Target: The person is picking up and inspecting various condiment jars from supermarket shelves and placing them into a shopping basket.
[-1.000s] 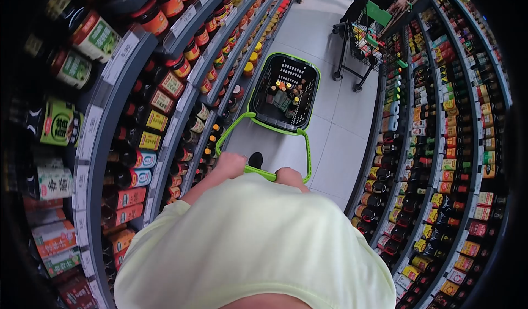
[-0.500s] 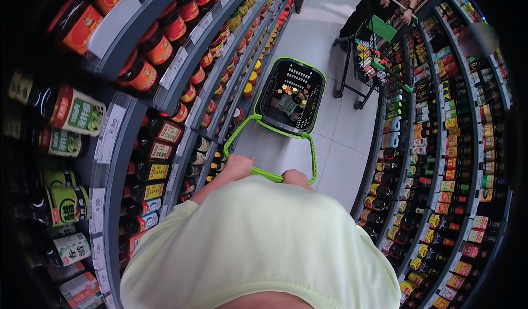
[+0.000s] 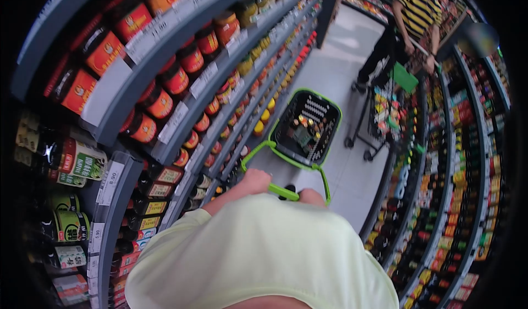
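A black shopping basket [image 3: 297, 159] with a bright green rim stands on the floor ahead of me. Several small jars or bottles [image 3: 304, 134] lie inside it, their labels too small to read. Its long green handle [image 3: 256, 152] reaches back toward my body. My left hand [image 3: 254, 182] is closed around the left part of the grip bar. My right hand [image 3: 312, 197] is closed at the right part of the same bar, partly covered by my pale yellow shirt [image 3: 264, 248].
Shelves of red-labelled jars [image 3: 159, 103] rise close on my left, with sauce bottles [image 3: 69, 226] lower down. Bottle shelves [image 3: 440, 199] curve along the right. Ahead on the right, a person in a striped shirt [image 3: 416, 6] holds a loaded shopping cart [image 3: 385, 108]. Grey floor tiles [image 3: 352, 182] run between.
My view has tilted up and turned left, so basket, hands and shelves sit lower and further right in it. More of the person with the cart shows. Both hands stay on the handle.
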The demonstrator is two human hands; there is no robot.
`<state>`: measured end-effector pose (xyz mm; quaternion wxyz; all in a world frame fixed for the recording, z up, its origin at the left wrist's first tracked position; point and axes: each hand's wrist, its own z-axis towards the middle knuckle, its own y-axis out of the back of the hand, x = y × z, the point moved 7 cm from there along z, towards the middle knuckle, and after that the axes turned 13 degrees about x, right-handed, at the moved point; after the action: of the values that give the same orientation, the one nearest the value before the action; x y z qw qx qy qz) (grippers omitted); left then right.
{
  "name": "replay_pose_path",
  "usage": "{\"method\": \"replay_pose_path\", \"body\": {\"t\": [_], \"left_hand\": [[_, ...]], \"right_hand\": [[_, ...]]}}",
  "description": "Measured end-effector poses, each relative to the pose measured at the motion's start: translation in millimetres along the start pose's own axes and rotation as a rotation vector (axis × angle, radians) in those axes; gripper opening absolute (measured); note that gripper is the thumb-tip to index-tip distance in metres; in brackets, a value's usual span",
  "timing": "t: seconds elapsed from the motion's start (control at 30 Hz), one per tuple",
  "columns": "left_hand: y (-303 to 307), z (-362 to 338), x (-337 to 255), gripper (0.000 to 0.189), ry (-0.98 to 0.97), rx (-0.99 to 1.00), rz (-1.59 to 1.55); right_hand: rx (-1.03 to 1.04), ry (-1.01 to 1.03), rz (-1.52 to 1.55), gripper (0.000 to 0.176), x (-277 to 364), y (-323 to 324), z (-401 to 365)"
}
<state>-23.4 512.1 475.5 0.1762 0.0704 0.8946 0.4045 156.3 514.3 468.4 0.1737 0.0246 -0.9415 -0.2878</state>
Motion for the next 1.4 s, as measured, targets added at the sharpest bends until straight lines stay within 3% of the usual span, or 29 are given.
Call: {"method": "replay_pose_path", "body": {"t": [0.37,0.6,0.83,1.0,1.13,1.23,1.27,1.33,1.37,1.4], "left_hand": [[64.5,96.0,-30.9,0.024,0.019,0.032,-0.056],[119.8,116.2,-29.4,0.024,0.037,0.055,-0.087],[190.4,156.4,-14.2,0.030,-0.053,0.026,-0.132],[255.8,188.5,9.8,0.033,-0.105,0.004,-0.162],[279.1,237.0,72.0,0.026,-0.084,-0.157,-0.367],[284.5,279.2,116.2,0.021,-0.166,-0.283,-0.730],[278.9,297.2,132.1,0.019,-0.131,-0.294,-0.828],[263.0,333.2,159.7,0.018,-0.101,-0.304,-0.975],[248.1,353.8,171.3,0.018,-0.104,-0.287,-0.977],[230.7,374.1,187.4,0.020,-0.128,-0.355,-1.171]], "right_hand": [[0.031,0.069,0.006,0.037,-84.2,90.4,39.8],[0.060,0.090,0.104,0.044,-67.9,162.7,22.8],[-0.002,0.253,0.099,0.044,-82.5,233.8,61.5],[-0.066,0.239,0.084,0.044,-92.6,300.8,85.9],[-0.223,0.172,0.085,0.041,-104.0,368.8,109.9],[-0.494,0.214,0.063,0.043,-131.1,405.1,142.0],[-0.587,0.213,0.089,0.036,-141.2,414.9,152.4],[-0.791,0.266,0.230,0.028,-183.7,421.5,185.0],[-0.786,0.252,0.237,0.028,-201.5,420.5,206.1],[-0.791,0.206,0.471,0.025,-229.7,418.9,226.7]]}}
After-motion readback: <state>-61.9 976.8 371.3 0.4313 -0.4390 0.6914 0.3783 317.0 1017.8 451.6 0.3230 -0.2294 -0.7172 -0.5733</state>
